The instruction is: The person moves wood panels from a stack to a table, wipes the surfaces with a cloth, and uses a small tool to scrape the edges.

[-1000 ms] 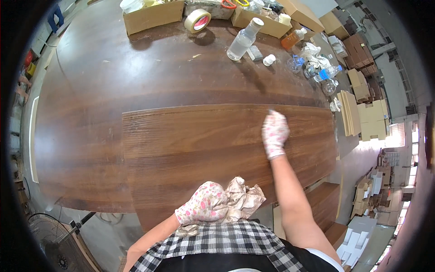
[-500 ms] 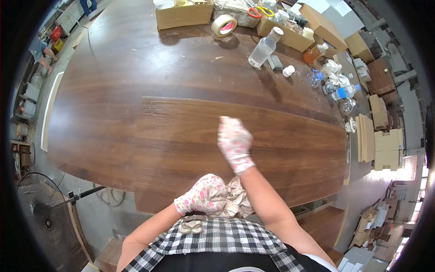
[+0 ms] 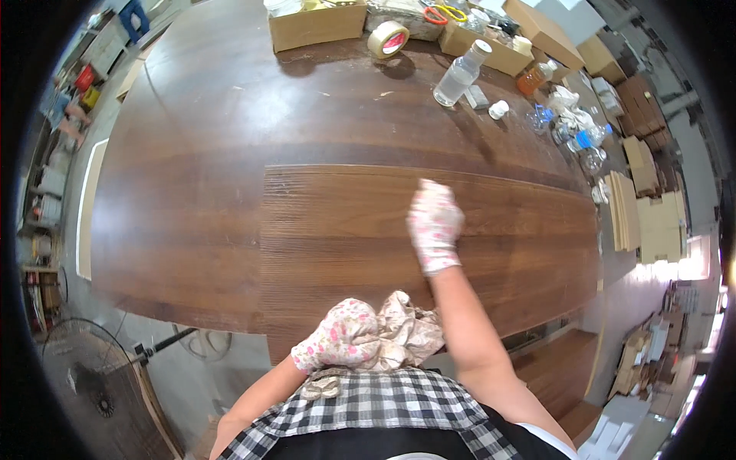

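Plank (image 3: 360, 230) on counter (image 3: 192, 153): we keep right hand (image 3: 434, 225) flat, open, holding nothing, near far edge; left hand's (image 3: 337, 343) grip bunches rag (image 3: 406, 330) at near edge.

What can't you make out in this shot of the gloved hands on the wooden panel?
- Head view: whatever lies under the right hand is hidden by the glove pressed on the wooden panel.
- Left hand: its fingers sink into the crumpled cloth, so the grip is unclear.
- Small items around the clear bottle are too small and warped by the fisheye rim.
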The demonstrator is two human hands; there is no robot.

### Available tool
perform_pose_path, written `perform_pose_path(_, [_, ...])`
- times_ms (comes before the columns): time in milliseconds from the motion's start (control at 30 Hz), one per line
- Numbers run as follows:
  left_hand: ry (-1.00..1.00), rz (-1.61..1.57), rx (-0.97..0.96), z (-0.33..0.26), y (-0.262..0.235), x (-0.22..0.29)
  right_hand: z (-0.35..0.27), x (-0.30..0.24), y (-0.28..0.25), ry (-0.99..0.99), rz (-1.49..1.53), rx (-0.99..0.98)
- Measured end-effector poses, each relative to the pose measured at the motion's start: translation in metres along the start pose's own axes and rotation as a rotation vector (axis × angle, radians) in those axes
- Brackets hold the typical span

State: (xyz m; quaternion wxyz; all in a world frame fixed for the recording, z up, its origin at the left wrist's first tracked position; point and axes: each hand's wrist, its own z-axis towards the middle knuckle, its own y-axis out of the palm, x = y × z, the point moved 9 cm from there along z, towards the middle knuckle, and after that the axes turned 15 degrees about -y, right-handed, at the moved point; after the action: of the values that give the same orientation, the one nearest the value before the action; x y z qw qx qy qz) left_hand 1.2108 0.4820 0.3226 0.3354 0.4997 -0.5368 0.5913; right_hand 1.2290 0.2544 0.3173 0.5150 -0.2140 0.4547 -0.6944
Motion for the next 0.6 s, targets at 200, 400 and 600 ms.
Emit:
perform_pose_path(200, [-0.050, 0.075, -0.050, -0.040, -0.049, -0.023, 0.020, -0.129, 0.009, -0.197, 0.156, -0.042])
perform_pose_path(400, [0.104, 0.121, -0.067, -0.047, -0.051, -0.014, -0.012, -0.005, -0.035, 0.217, -0.089, 0.045])
perform_pose_path(600, [0.050, 0.049, -0.099, -0.051, -0.055, -0.029, 0.035, -0.220, 0.046, -0.358, 0.185, -0.092])
